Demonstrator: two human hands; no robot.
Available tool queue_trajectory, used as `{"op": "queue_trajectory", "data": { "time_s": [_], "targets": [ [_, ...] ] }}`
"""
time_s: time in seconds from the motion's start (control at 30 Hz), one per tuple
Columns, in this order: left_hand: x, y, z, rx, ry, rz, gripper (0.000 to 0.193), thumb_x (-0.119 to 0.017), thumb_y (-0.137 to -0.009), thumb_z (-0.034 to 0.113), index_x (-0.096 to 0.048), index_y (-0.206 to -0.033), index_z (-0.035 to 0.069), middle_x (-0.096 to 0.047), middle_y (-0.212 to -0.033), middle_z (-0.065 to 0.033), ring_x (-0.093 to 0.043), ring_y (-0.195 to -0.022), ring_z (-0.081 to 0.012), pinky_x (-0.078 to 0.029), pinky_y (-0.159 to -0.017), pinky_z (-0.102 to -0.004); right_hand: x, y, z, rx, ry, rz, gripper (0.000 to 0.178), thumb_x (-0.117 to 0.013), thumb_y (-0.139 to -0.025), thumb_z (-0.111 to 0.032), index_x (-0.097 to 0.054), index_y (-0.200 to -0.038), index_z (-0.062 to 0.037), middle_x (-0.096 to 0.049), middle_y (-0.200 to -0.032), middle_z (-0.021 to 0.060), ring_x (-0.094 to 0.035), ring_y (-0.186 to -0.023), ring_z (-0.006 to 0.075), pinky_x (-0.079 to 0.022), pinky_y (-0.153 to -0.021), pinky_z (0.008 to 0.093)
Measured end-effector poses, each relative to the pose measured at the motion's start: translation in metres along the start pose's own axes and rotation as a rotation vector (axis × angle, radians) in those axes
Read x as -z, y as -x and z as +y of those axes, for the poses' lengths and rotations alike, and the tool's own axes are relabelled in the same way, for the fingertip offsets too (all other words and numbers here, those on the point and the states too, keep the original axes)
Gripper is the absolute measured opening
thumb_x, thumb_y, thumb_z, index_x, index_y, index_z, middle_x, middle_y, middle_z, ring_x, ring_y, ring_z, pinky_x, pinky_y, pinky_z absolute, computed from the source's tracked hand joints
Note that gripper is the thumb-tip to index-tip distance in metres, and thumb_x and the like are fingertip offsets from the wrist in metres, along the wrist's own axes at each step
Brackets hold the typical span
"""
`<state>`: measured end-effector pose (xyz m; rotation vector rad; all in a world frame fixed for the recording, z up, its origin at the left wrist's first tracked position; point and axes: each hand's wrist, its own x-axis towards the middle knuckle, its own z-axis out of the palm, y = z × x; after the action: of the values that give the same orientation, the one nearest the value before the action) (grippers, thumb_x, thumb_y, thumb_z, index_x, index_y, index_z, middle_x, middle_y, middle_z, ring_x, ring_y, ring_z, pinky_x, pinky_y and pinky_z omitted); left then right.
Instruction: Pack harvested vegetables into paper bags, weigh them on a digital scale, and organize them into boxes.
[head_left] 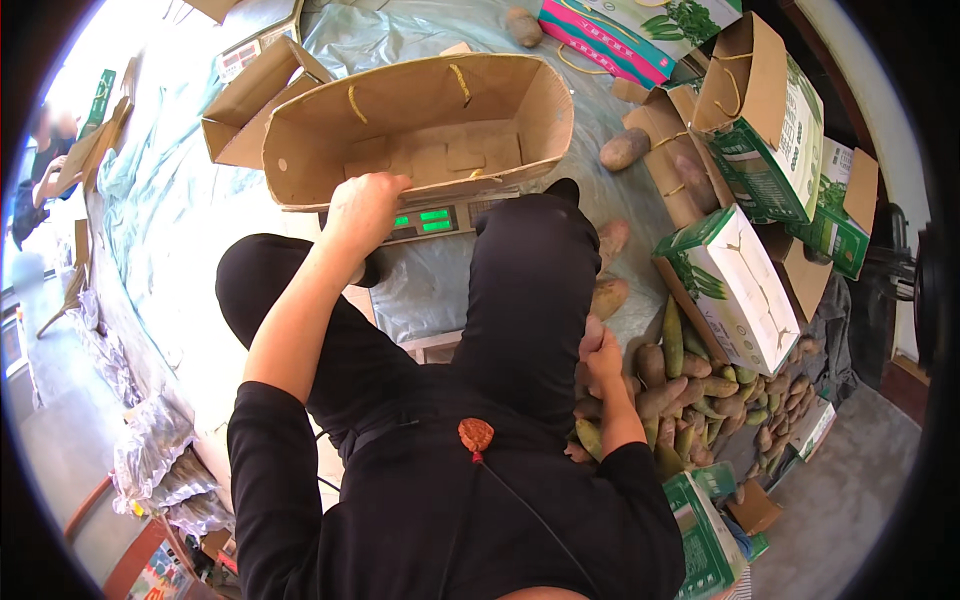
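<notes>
An open cardboard box [420, 90] with yellow cord handles sits tilted on a scale [435, 222] whose display glows green. Its inside looks bare brown card. My left hand [368, 208] is closed over the box's near rim, the fingertips hidden behind the edge. Low beside my right thigh, my right hand [604, 362] is closed round a pale brownish root vegetable [591, 336], partly hidden by the fingers. Next to that hand lies a heap of long, soil-stained root vegetables [660, 400], some brown and some green.
Green-and-white cartons [735, 290] stand at the right, several of them open. A pink-and-blue carton [610, 40] lies at the far side. Single root vegetables [625, 150] rest on the plastic sheet [150, 200]. Another person [45, 170] is at the far left.
</notes>
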<state>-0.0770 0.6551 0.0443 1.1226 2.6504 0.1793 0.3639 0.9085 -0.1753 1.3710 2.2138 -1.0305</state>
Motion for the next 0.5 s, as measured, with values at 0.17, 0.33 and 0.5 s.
{"op": "queue_trajectory", "data": {
  "time_s": [0.17, 0.33, 0.5],
  "targets": [
    [0.002, 0.003, -0.007, 0.020, -0.014, -0.003, 0.017, -0.058, -0.076, 0.006, -0.067, -0.091, 0.010, -0.066, -0.079, -0.0139, -0.065, -0.079, -0.0327, -0.052, -0.070, -0.0421, 0.075, -0.009, -0.098, 0.204, -0.486, 0.099, 0.074, -0.079, -0.059, -0.004, -0.048, -0.125, -0.0052, -0.058, -0.112, 0.0091, -0.056, -0.103, 0.0233, -0.044, -0.090, 0.0352],
    [-0.001, 0.009, -0.015, 0.063, 0.031, -0.021, 0.018, -0.060, -0.075, 0.006, -0.067, -0.092, 0.010, -0.066, -0.082, -0.0143, -0.064, -0.082, -0.0334, -0.051, -0.073, -0.0427, 0.175, 0.008, -0.247, 0.514, -0.547, 0.162, 0.073, -0.078, -0.063, -0.006, -0.045, -0.128, -0.0021, -0.057, -0.116, 0.0094, -0.055, -0.108, 0.0200, -0.044, -0.093, 0.0341],
    [0.003, 0.007, -0.010, 0.068, 0.011, -0.062, 0.017, -0.060, -0.075, 0.007, -0.067, -0.091, 0.009, -0.065, -0.082, -0.0147, -0.063, -0.084, -0.0345, -0.050, -0.076, -0.0439, 0.229, 0.030, -0.371, 0.920, -0.532, 0.170, 0.075, -0.080, -0.063, -0.009, -0.045, -0.130, -0.0029, -0.056, -0.119, 0.0089, -0.056, -0.108, 0.0211, -0.045, -0.093, 0.0347]
  ]
}}
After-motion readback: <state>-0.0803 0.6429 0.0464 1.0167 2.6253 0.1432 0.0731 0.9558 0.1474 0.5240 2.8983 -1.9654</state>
